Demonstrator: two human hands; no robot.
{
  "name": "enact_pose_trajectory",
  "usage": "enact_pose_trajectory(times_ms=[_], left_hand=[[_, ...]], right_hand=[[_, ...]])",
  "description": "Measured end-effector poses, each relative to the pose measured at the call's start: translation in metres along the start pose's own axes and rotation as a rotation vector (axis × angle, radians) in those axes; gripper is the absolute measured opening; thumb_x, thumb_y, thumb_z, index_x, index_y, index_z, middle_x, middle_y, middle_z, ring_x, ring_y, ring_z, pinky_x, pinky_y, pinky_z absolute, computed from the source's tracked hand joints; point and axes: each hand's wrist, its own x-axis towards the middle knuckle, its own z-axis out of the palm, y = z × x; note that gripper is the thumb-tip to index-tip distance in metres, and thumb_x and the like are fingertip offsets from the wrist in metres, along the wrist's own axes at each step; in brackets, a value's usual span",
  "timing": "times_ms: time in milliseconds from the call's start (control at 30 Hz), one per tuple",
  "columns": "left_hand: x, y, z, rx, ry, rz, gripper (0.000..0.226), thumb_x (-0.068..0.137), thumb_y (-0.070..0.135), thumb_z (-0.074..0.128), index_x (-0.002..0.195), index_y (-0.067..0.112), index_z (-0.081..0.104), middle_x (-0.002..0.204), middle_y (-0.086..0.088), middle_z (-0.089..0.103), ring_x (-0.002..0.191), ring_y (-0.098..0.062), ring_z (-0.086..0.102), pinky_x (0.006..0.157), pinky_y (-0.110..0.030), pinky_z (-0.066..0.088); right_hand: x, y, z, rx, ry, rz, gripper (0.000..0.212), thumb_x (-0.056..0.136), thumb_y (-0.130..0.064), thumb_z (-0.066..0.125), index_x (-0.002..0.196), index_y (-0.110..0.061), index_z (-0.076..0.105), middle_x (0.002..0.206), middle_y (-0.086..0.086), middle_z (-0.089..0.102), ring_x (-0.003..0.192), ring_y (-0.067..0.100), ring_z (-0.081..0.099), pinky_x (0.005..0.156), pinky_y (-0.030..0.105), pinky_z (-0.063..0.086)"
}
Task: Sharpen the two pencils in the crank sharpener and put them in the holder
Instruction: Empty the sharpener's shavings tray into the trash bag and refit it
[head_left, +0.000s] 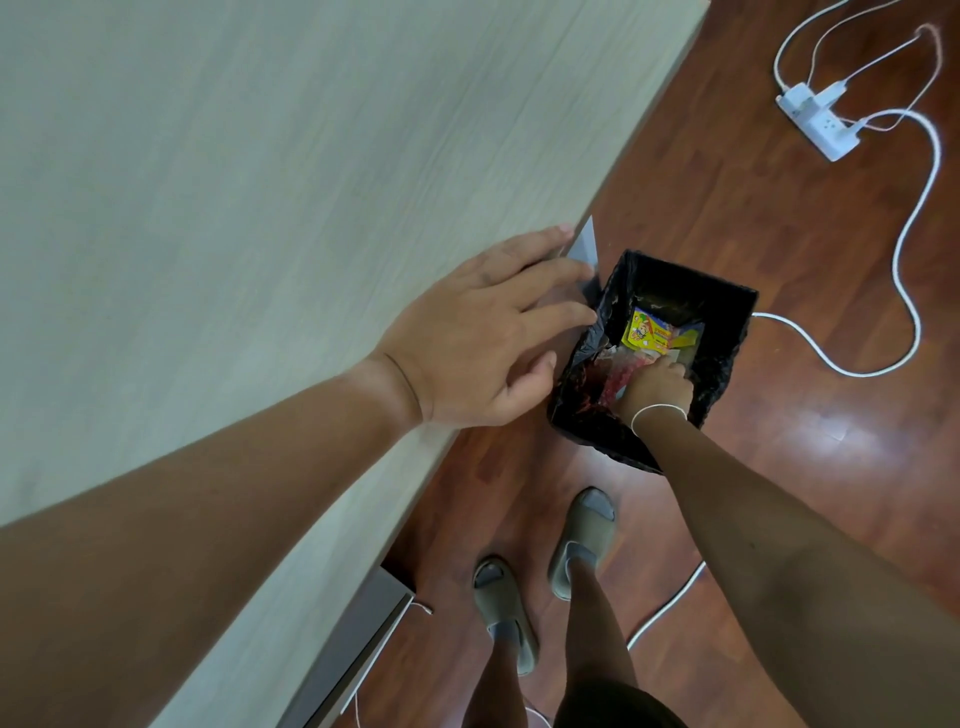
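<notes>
Neither pencil, the crank sharpener nor the holder is in view. My left hand (478, 332) lies flat at the right edge of the pale wooden table (234, 182), fingers straight, their tips on a small grey-white sheet (584, 244) that juts past the edge. My right hand (660, 387) reaches down into a bin lined with a black bag (727, 293) on the floor beside the table. Its fingers curl down among the rubbish. Whether they hold anything is hidden.
The bin holds a yellow wrapper (647, 332) and red and clear packaging. A white power strip (815, 119) lies on the red-brown wooden floor, and its white cables (909, 218) loop towards the bin. My feet in grey slippers (584, 540) stand below the bin.
</notes>
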Motion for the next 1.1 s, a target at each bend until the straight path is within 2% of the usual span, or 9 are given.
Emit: enact_pose_trajectory(times_ms=[233,400,467,600,667,733,867,1100], left_hand=[[0.0,0.0,-0.001,0.006,-0.001,-0.005,0.04,0.079,0.026,0.049,0.113,0.015,0.066,0.129,-0.009,0.061,0.136,-0.031,0.041,0.115,-0.036,0.032],[0.0,0.001,-0.001,0.01,-0.004,-0.011,0.041,0.079,0.027,0.049,0.114,0.016,0.066,0.129,-0.008,0.061,0.136,-0.03,0.041,0.115,-0.035,0.031],[0.0,0.001,-0.001,0.017,-0.011,-0.018,0.041,0.079,0.028,0.048,0.114,0.016,0.066,0.129,-0.007,0.06,0.136,-0.03,0.04,0.115,-0.035,0.031],[0.0,0.001,-0.002,0.027,-0.013,-0.024,0.042,0.079,0.028,0.048,0.115,0.016,0.066,0.129,-0.007,0.061,0.136,-0.03,0.041,0.115,-0.034,0.03],[0.0,0.001,-0.002,0.031,-0.008,-0.022,0.042,0.079,0.028,0.048,0.114,0.015,0.066,0.129,-0.008,0.061,0.136,-0.03,0.041,0.115,-0.034,0.029],[0.0,0.001,-0.001,0.033,-0.004,-0.019,0.042,0.078,0.027,0.048,0.114,0.015,0.066,0.129,-0.008,0.061,0.135,-0.03,0.042,0.115,-0.033,0.028],[-0.001,0.001,0.0,0.036,-0.005,-0.02,0.041,0.079,0.026,0.048,0.115,0.015,0.065,0.135,-0.01,0.056,0.136,-0.03,0.041,0.115,-0.035,0.029],[-0.001,0.003,-0.003,0.046,-0.01,-0.035,0.043,0.079,0.025,0.045,0.117,0.012,0.062,0.142,-0.017,0.048,0.134,-0.032,0.044,0.115,-0.031,0.026]], right_hand=[[-0.002,0.001,0.002,0.049,0.041,0.002,0.064,0.083,-0.032,0.059,0.127,0.009,0.038,0.132,0.025,0.041,0.119,0.037,0.042,0.091,0.042,0.046],[-0.011,0.004,-0.003,0.209,0.0,0.023,0.052,0.082,-0.021,0.057,0.122,0.009,0.044,0.126,0.024,0.042,0.116,0.038,0.042,0.09,0.045,0.048],[-0.013,0.007,-0.003,0.3,-0.018,0.04,0.044,0.08,-0.017,0.057,0.115,0.008,0.049,0.121,0.025,0.045,0.112,0.04,0.047,0.088,0.044,0.049],[-0.022,0.01,-0.002,0.473,0.015,0.033,0.026,0.073,-0.016,0.055,0.088,0.005,0.058,0.099,0.026,0.06,0.089,0.039,0.06,0.073,0.039,0.053],[-0.025,0.012,-0.001,0.517,0.001,0.051,0.024,0.073,-0.02,0.054,0.082,0.002,0.058,0.091,0.024,0.063,0.078,0.036,0.062,0.061,0.033,0.049],[-0.03,0.015,-0.002,0.542,-0.019,0.049,0.027,0.074,-0.02,0.055,0.09,0.001,0.056,0.093,0.023,0.064,0.081,0.036,0.063,0.063,0.033,0.05],[-0.049,0.026,-0.007,0.614,-0.022,0.049,0.051,0.072,-0.017,0.068,0.113,0.001,0.045,0.109,0.025,0.061,0.101,0.041,0.059,0.081,0.041,0.049],[-0.073,0.038,-0.018,0.785,0.028,0.05,0.058,0.071,-0.014,0.069,0.12,-0.006,0.039,0.109,0.024,0.063,0.098,0.04,0.06,0.077,0.035,0.046]])
